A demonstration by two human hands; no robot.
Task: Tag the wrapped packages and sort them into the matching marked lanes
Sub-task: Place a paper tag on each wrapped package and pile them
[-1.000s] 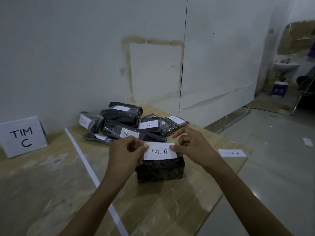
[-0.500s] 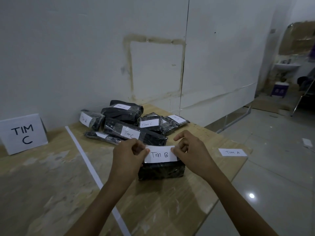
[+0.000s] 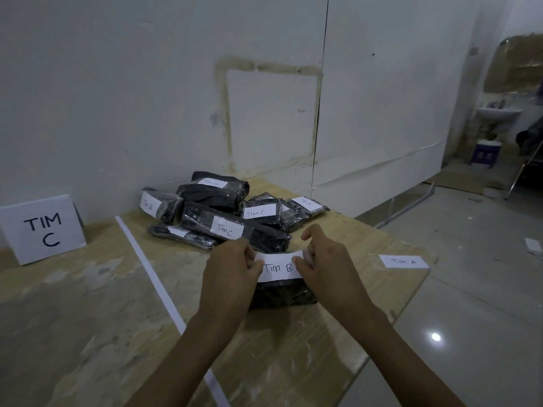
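Pressing down the tag looks to be the step in hand: the left hand (image 3: 232, 268) and right hand (image 3: 326, 265) each pinch one end of a white paper tag lettered TIM B (image 3: 279, 267), fingers curled on it, holding it across the top of a black plastic-wrapped package (image 3: 282, 293) on the pale wooden surface (image 3: 88, 318). At twelve o'clock from it lies a heap of black wrapped packages (image 3: 235, 212), most showing tags, so tagging seems nearly done. Sorting appears barely begun: B and C tags lie mixed in the heap, all on the three o'clock side of a white tape strip (image 3: 152, 277). A white folded card marked TIM C (image 3: 44, 229) stands at ten o'clock across the strip, and a loose white slip reading TIM A (image 3: 404, 262) lies at three o'clock.
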